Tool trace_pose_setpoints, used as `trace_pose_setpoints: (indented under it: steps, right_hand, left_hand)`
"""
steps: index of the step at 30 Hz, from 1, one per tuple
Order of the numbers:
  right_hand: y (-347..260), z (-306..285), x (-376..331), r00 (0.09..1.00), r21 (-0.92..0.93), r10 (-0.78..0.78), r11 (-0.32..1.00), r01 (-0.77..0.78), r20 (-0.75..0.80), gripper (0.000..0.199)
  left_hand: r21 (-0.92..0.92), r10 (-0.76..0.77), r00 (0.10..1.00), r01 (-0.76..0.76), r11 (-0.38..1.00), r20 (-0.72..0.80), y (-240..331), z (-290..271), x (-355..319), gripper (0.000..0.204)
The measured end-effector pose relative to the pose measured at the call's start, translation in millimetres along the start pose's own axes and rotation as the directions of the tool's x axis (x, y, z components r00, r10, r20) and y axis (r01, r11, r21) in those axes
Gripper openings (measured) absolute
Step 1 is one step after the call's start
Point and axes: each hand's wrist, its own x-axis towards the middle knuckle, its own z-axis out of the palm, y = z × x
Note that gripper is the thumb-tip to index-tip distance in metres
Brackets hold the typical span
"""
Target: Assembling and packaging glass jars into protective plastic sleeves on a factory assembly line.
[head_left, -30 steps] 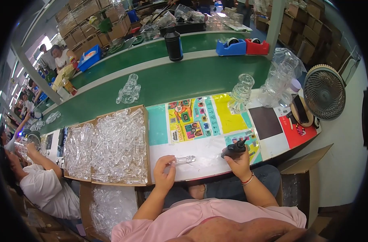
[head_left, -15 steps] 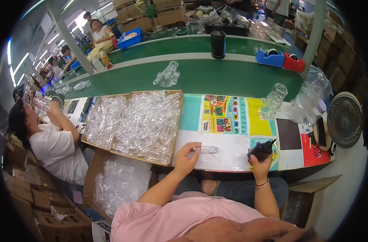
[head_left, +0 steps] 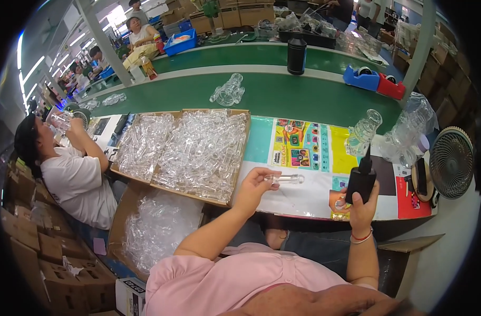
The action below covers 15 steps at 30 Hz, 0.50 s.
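The right hand (head_left: 363, 211) grips one black bottle (head_left: 360, 185), nozzle up; the left hand (head_left: 255, 188) pinches one clear tube (head_left: 290, 179) over the table (head_left: 309, 200). Leftward, clear pieces (head_left: 203, 150) lie heaped, too many to count. Beyond stand two tape dispensers (head_left: 362, 80) and another bottle (head_left: 297, 57).
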Motion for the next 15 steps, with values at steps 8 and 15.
trace_pose_setpoints:
  steps: [8, 15]
  right_hand:
    - [-52, -1, 39, 0.995, 0.103, -0.095, 0.990, 0.097, -0.017, 0.054]
    - [-23, 16, 42, 0.992, 0.679, 0.109, 0.733, -0.040, -0.060, 0.030]
  left_hand:
    - [0.003, 0.010, 0.995, -0.011, 1.000, 0.101, 35, 28, 0, 0.027]
    - [-0.033, 0.145, 0.989, -0.145, 0.989, 0.001, 16, 33, -18, 0.030]
